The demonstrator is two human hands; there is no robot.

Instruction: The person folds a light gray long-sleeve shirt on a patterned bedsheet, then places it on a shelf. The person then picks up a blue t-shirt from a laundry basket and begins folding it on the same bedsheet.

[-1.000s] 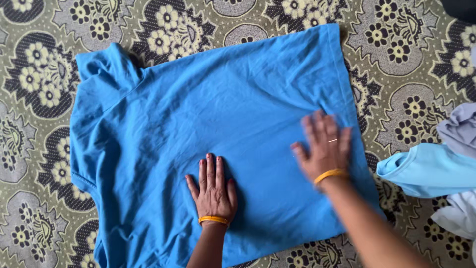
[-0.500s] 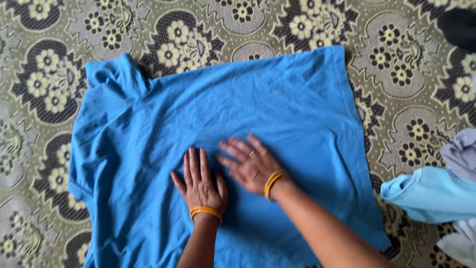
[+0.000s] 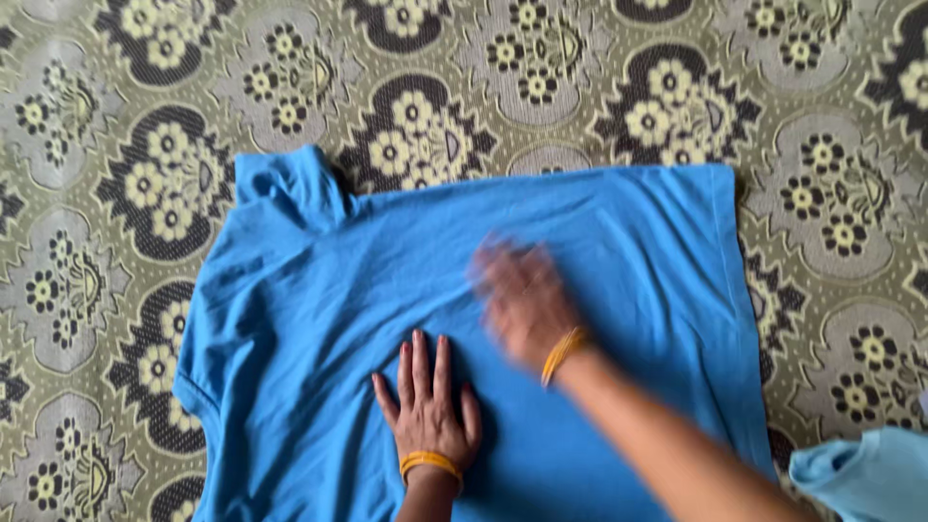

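A bright blue T-shirt [image 3: 319,290] lies spread flat on a patterned cloth, its sleeve and collar end toward the left. My left hand [image 3: 428,406] rests palm down on the shirt near its lower middle, fingers apart, an orange bangle on the wrist. My right hand [image 3: 522,300] is blurred by motion and lies flat on the shirt just right of and above the left one, also with an orange bangle. Neither hand grips anything.
The floral grey, black and cream cloth [image 3: 116,145] covers the whole surface under the shirt. A light blue garment [image 3: 865,476] pokes in at the bottom right corner.
My right hand swept over the shirt from its right side to the middle, then up a little. The left hand stayed pressed down. The view shifted, moving the shirt lower in frame.
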